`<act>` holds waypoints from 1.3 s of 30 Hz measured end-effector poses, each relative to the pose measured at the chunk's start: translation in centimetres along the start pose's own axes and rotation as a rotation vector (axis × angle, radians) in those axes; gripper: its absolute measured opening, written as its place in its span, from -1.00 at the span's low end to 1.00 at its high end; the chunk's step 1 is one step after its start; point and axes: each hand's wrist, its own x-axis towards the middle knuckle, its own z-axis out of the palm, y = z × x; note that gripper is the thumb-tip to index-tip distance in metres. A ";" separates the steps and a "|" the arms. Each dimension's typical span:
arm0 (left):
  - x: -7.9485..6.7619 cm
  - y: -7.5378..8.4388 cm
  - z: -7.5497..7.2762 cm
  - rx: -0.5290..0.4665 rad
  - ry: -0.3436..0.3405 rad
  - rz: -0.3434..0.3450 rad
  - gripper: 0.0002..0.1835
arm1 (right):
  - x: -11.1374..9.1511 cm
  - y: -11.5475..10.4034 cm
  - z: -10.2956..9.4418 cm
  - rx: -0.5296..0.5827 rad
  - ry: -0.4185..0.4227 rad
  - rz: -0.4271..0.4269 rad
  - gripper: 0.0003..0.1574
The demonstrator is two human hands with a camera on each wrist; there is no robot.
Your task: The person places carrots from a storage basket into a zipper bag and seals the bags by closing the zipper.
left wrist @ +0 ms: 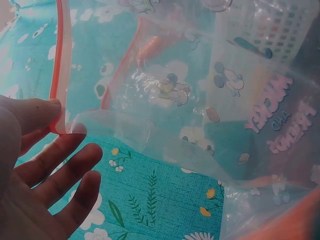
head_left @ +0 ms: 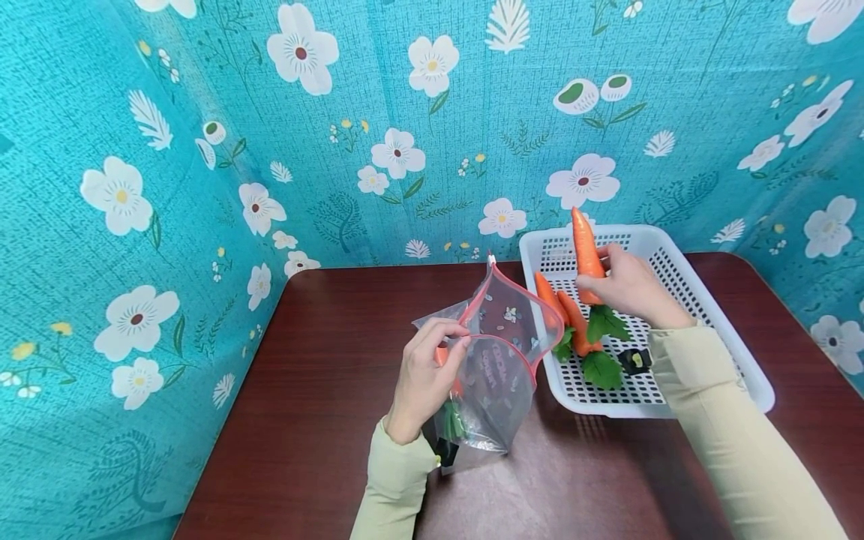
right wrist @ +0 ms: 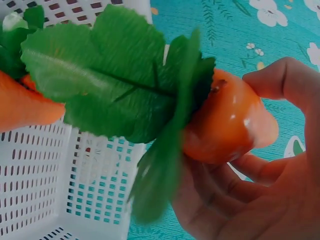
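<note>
Head view is showing the packing work, by judgement, at a partial stage: one orange piece with a green top [head_left: 454,420] is showing through the clear bag [head_left: 496,394] and is apparently lying inside it, one carrot [head_left: 586,244] is being held, and two loose carrots [head_left: 577,322] are lying in the white basket [head_left: 718,322] on the tabletop [head_left: 324,360]. Those two and the held carrot are probably remaining to be bagged. The left hand [head_left: 421,375] is pinching the red-edged rim of the bag between thumb and forefinger, its other fingers spreading loosely, and the bag mouth is gaping. The right hand [head_left: 629,285] is gripping the held carrot at its thick end, above the basket and apart from the bag. In the head view, the carrot's long axis is running nearly upright in the frame, leaning slightly left; its narrow tip is pointing toward the patterned backdrop [head_left: 459,135], and its leaves [head_left: 607,324] are hanging at the near end. Its exact tilt is remaining unclear.
</note>
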 end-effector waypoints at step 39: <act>-0.1 -0.1 0.1 -0.010 -0.004 0.004 -0.85 | -3.5 -4.6 -2.5 0.065 0.248 -0.196 -0.19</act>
